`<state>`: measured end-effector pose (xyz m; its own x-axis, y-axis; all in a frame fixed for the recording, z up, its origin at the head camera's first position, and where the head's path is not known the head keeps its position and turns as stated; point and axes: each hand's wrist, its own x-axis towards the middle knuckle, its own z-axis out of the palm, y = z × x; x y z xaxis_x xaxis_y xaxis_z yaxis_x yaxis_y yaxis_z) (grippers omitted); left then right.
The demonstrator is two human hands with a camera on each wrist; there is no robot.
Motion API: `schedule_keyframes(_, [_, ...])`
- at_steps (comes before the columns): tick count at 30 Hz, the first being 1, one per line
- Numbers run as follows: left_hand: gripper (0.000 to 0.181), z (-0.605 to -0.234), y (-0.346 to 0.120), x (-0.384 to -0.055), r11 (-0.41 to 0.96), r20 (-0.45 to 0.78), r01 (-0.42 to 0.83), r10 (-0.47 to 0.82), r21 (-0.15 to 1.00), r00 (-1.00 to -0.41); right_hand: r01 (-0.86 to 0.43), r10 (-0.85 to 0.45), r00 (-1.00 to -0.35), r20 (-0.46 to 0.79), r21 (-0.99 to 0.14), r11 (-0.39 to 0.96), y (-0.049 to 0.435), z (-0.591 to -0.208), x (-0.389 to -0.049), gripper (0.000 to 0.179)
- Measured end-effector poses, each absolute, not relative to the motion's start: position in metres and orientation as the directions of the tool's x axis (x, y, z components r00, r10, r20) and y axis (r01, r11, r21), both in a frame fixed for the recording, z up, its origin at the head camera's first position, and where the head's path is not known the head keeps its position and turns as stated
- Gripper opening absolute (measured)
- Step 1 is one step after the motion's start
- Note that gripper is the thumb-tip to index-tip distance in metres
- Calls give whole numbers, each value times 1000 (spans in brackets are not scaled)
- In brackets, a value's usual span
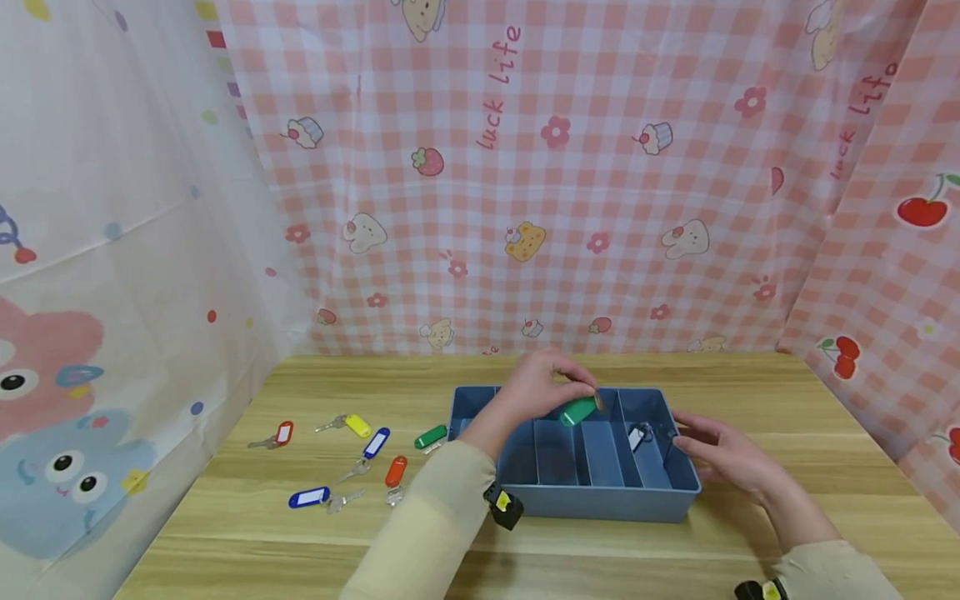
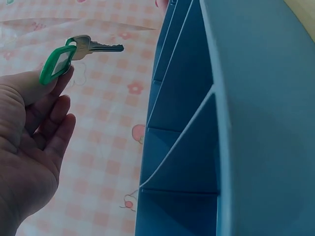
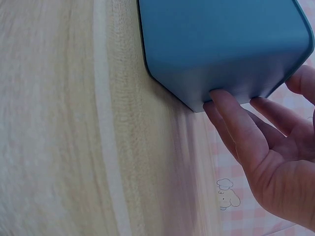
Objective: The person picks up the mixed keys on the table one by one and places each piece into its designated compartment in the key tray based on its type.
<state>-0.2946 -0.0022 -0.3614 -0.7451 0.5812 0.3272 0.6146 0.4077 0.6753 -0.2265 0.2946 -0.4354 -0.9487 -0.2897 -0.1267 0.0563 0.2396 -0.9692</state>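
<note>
My left hand point(image 1: 542, 385) is above the middle of the blue divided tray point(image 1: 592, 502), pinching a key tag. In the left wrist view, this green key tag point(image 2: 58, 65) is between thumb and finger, with its silver key point(image 2: 93, 47) sticking out toward the tray. My right hand point(image 1: 723, 454) is at the tray's right end. Its fingers point(image 3: 241, 118) rest against the outer end wall in the right wrist view. A key with a white-labelled dark tag point(image 1: 637, 437) lies in the rightmost compartment.
Left of the tray lie several tagged keys: a red tag point(image 1: 283, 432), a yellow tag point(image 1: 358, 426), blue tags point(image 1: 309, 497), an orange-red tag point(image 1: 396, 472), and a green tag point(image 1: 431, 437) close to the tray's left wall. A checked curtain point(image 1: 555, 183) hangs behind the wooden table point(image 1: 225, 542).
</note>
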Motion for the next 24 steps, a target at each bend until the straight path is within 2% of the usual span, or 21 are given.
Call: schedule_keyframes(24, [11,-372,20,-311,424,278,595,602,682,-748,73,-276,-950,-147,-963,260,296,-436,-227,68])
